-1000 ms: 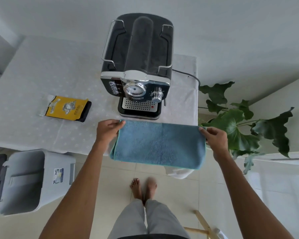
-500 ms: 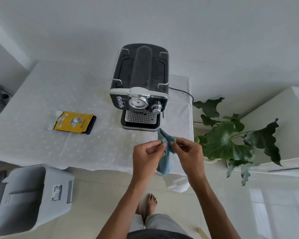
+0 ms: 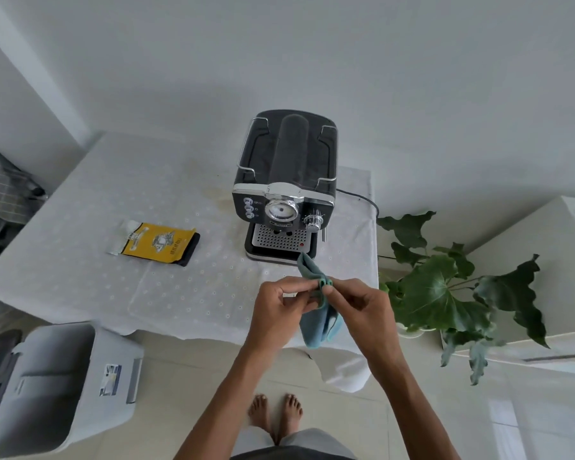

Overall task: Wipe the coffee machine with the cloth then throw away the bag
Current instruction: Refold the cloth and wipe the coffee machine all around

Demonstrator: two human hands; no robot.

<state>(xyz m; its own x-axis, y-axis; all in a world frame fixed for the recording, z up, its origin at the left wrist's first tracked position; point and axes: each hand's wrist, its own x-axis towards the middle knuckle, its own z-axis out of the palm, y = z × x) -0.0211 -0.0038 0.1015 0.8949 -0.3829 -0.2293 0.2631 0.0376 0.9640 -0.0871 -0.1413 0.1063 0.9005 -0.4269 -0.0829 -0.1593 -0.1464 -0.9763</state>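
Observation:
A black and chrome coffee machine stands at the back right of the white-clothed table. A yellow and black bag lies flat to its left. My left hand and my right hand meet in front of the machine, above the table's near edge. Both pinch a folded blue cloth between their fingertips. One corner of the cloth sticks up toward the drip tray while the rest hangs down between my hands.
A grey lidded bin stands on the tiled floor at the lower left, below the table edge. A leafy green plant sits right of the table. The machine's black cord trails off the back right. My bare feet are below.
The cloth was stretched wide between my hands a second ago; I have brought my hands together and folded it. The view has pulled back from the machine.

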